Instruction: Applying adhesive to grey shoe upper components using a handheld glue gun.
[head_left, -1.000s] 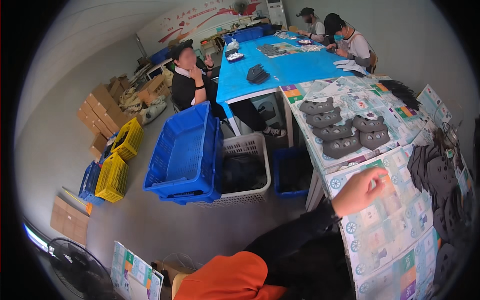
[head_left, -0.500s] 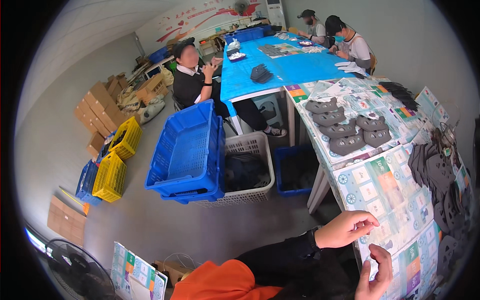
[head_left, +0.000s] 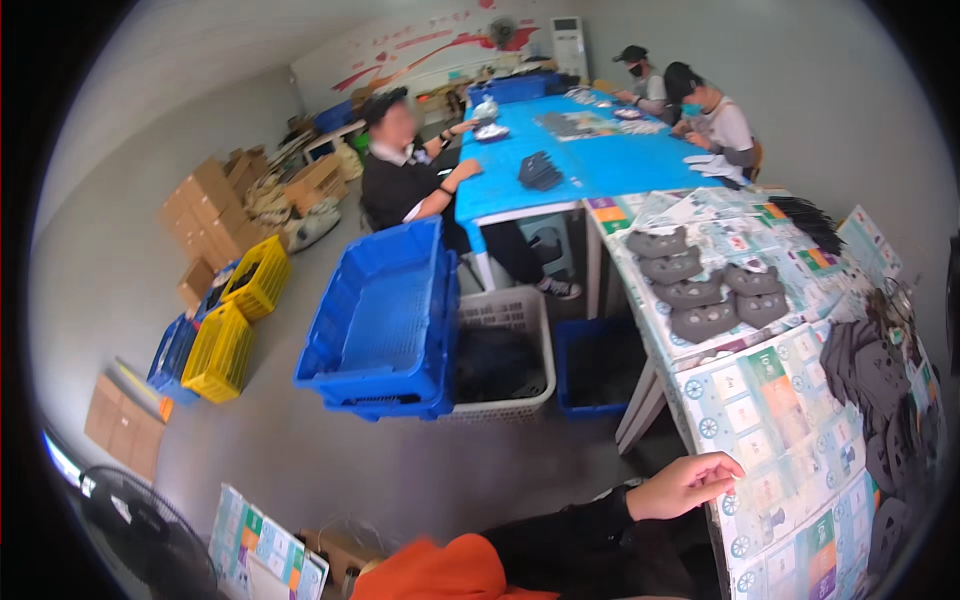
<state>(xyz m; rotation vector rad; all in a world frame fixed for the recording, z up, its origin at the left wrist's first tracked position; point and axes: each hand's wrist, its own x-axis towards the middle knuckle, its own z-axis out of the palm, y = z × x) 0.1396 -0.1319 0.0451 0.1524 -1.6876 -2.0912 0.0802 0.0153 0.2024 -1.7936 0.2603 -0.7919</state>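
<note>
My left hand (head_left: 684,486), in a black sleeve, hovers at the near edge of the table on the right. Its thumb and fingertips are pinched together, with a tiny pale speck at the tips that is too small to name. Beneath and beyond it lies the printed sheet covering (head_left: 760,440) of the table. My right hand is out of the picture. Farther along the same table, curved dark grey pieces with holes (head_left: 705,320) lie in two short overlapping rows. A heap of similar dark pieces (head_left: 875,370) lies along the table's right side.
Stacked blue crates (head_left: 375,310) and a white basket (head_left: 545,340) stand on the floor left of the table. A blue bin (head_left: 595,400) sits beside them. People sit around the blue-covered table (head_left: 620,165). Yellow crates (head_left: 215,355) and a black fan (head_left: 140,540) are at left.
My right hand has dropped out of view. My left hand has moved slightly down. The person at the blue table has lowered their hands from chest height to the tabletop. The view has shifted a little.
</note>
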